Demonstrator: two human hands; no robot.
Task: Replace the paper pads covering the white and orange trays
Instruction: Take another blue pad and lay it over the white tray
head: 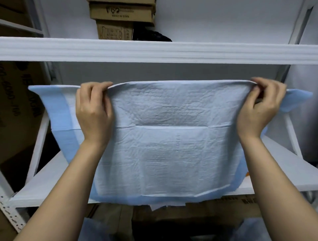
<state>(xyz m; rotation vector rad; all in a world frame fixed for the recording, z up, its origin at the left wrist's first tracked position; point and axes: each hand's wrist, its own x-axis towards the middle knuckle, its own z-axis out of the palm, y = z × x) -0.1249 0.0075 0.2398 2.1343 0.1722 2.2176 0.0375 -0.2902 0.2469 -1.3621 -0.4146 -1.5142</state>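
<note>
A blue-edged pad [172, 137] is held spread before a white shelf [51, 180], its lower edge draped over the shelf front. Its top edge is pinched by the left hand [93, 110] and the right hand [259, 106], fingers curled over the fold. An orange sliver [247, 174], possibly a tray, shows at the pad's right. Cardboard boxes [120, 19] are stacked on the upper shelf.

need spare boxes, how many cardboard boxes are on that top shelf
3, stacked at the back of the top shelf: the top box, cut off by the frame, the middle box, and the smaller bottom box. More may sit above the frame.
</note>
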